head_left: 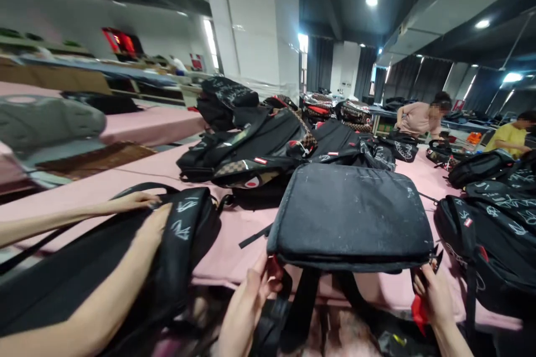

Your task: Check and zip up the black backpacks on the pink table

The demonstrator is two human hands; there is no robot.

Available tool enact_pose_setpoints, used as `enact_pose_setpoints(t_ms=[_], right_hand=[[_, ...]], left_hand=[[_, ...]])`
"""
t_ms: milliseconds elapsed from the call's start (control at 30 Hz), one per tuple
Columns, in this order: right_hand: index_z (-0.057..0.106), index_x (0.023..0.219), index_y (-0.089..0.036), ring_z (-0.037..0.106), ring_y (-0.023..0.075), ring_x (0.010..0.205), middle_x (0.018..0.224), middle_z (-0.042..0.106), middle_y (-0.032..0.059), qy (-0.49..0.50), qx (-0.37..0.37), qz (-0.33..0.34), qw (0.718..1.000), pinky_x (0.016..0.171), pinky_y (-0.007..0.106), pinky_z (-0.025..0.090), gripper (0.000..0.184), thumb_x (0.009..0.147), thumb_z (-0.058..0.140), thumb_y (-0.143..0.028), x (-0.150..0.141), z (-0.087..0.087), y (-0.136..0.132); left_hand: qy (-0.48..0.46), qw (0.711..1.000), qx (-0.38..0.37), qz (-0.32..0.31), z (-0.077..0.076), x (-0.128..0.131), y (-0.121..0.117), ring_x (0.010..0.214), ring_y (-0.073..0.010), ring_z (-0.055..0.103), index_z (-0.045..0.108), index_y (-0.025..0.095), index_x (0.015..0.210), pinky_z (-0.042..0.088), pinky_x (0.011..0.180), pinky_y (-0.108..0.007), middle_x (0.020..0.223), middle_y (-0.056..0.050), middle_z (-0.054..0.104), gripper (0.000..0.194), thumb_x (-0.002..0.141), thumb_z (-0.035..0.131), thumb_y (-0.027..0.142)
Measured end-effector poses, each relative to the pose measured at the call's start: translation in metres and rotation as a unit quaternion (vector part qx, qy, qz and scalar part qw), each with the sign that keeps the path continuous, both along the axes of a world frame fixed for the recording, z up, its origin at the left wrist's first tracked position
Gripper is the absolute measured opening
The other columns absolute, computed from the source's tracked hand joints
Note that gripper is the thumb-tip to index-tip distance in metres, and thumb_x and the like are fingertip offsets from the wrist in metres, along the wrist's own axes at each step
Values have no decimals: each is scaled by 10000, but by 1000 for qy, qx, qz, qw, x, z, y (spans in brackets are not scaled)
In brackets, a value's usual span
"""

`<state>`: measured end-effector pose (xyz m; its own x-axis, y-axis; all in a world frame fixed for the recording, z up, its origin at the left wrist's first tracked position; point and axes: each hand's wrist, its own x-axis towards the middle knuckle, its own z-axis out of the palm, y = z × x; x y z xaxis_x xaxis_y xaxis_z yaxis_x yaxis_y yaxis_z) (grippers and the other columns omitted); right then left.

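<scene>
Head camera view, looking forward and down across a long pink table (234, 234). The person's left hand (247, 304) is rising from the near edge, fingers curled and pinching the near left corner of a black backpack (352, 215), where a small red tab is showing. The right hand (435, 293) is reaching up at the near right corner, fingers closed on the bag's edge beside a red tag. The backpack is lying flat in the near centre of the table, its dusty panel facing up and its straps hanging down toward the person.

At the near left, a co-worker's two bare arms are stretching in from the left; one hand (136, 201) is resting on a second black backpack (184, 234) printed with white marks.

Farther back, a pile of black backpacks (268, 145) is covering the table's middle, and more bags (498, 217) are lying along the right side. Two seated people are working at the far right. A white pillar, dark ceiling and bright lamps are filling the room behind.
</scene>
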<state>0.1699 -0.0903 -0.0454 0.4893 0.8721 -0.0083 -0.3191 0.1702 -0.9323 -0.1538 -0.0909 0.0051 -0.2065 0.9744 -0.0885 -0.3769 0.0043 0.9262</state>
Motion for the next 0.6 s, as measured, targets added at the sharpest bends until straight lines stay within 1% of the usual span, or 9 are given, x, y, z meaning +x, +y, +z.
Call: enact_pose_setpoints(t_ms=[33, 100, 167, 233, 300, 367, 433, 533, 600], right_hand=[[293, 605, -212, 190, 18, 335, 460, 206, -126, 14, -4, 8, 1000, 319, 137, 147, 466, 656, 689, -453, -4, 4, 6], [274, 591, -214, 173, 17, 338, 449, 199, -127, 22, -11, 18, 1000, 322, 142, 133, 498, 648, 683, -491, -9, 10, 17], [269, 580, -216, 168, 21, 339, 428, 213, -124, 7, -11, 24, 1000, 321, 152, 128, 502, 667, 652, -528, -11, 14, 25], [274, 580, -217, 165, 25, 339, 408, 224, -123, -7, -9, 24, 1000, 322, 160, 125, 493, 693, 621, -548, -10, 17, 31], [284, 591, -215, 158, 26, 338, 399, 224, -127, -12, -2, 27, 1000, 327, 161, 122, 480, 711, 601, -555, -9, 20, 36], [287, 593, -215, 148, 24, 341, 396, 220, -128, -13, 4, 30, 999, 335, 162, 115, 477, 712, 602, -553, -8, 23, 41], [278, 579, -217, 135, 26, 344, 394, 216, -124, -13, 7, 36, 999, 339, 170, 103, 484, 710, 604, -549, -9, 25, 45], [278, 567, -223, 119, 35, 343, 392, 203, -120, -15, 12, 35, 999, 342, 189, 84, 478, 714, 594, -550, -14, 28, 49], [282, 569, -226, 112, 39, 341, 395, 191, -121, -18, 16, 34, 999, 342, 198, 77, 470, 712, 589, -552, -18, 33, 50]], left_hand=[[-6, 1000, 5, -2, 3, 2, 4, 692, -138, 563, 444, 213, 1291, 499, 638, -236, 926, -39, 643, 749, 676, 549, 627], [6, 1000, 14, 10, 7, 5, 13, 725, -140, 561, 449, 237, 1285, 493, 623, -225, 940, -32, 633, 699, 699, 537, 608], [22, 999, 29, 15, 9, 5, 21, 794, -153, 559, 470, 238, 1269, 490, 629, -216, 989, -39, 625, 680, 698, 544, 600], [26, 999, 40, 6, 9, 4, 29, 828, -161, 556, 483, 231, 1258, 489, 625, -212, 1044, -54, 614, 679, 691, 554, 597], [39, 998, 44, -9, 9, 1, 36, 811, -155, 561, 486, 221, 1254, 495, 636, -221, 1099, -66, 599, 679, 690, 559, 593], [62, 997, 39, -16, 7, -1, 42, 756, -140, 569, 488, 202, 1250, 500, 654, -233, 1113, -70, 594, 698, 679, 573, 593], [83, 996, 29, 0, 3, -2, 49, 713, -129, 575, 477, 180, 1257, 503, 657, -236, 1094, -66, 601, 749, 649, 596, 601], [140, 989, 20, 49, 1, -3, 60, 765, -148, 592, 475, 186, 1256, 503, 668, -224, 1070, -41, 613, 806, 582, 652, 590], [213, 975, 33, 49, 3, -4, 66, 831, -168, 594, 490, 209, 1234, 497, 702, -218, 1040, -15, 626, 796, 549, 677, 568]])
